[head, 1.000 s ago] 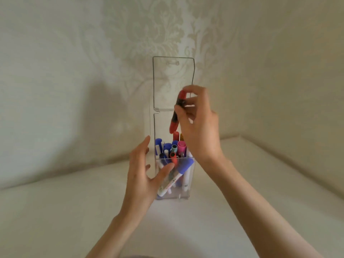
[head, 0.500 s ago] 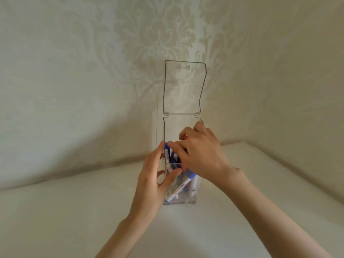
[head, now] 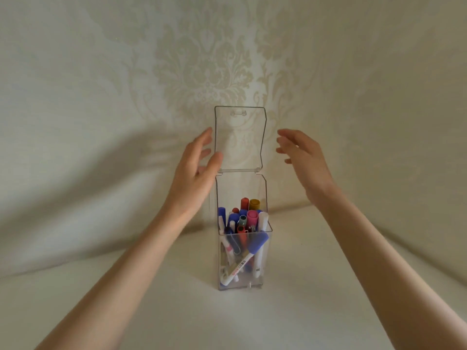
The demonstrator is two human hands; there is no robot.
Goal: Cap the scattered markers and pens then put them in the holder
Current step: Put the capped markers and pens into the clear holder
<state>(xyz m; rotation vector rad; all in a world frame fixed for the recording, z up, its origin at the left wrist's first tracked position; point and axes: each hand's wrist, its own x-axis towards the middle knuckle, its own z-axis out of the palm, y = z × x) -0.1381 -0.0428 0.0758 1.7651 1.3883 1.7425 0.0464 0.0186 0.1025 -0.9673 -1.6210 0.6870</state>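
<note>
Markers and pens (head: pixel 243 223) stand capped inside the clear holder (head: pixel 242 274). Left hand (head: pixel 194 168) and right hand (head: pixel 303 157), both spread wide and empty, flank the raised lid (head: pixel 238 137), probably to close it.

Pale damask wallpaper (head: pixel 207 72), dim light

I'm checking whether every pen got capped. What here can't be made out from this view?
- Head view: lower pens in the clear holder overlap; the caps at the bottom are hidden.
- Print on the slanted white marker: too small to read.
- Left hand fingertips: behind the open lid, so contact is unclear.
- Right hand: fingers blurred.
</note>
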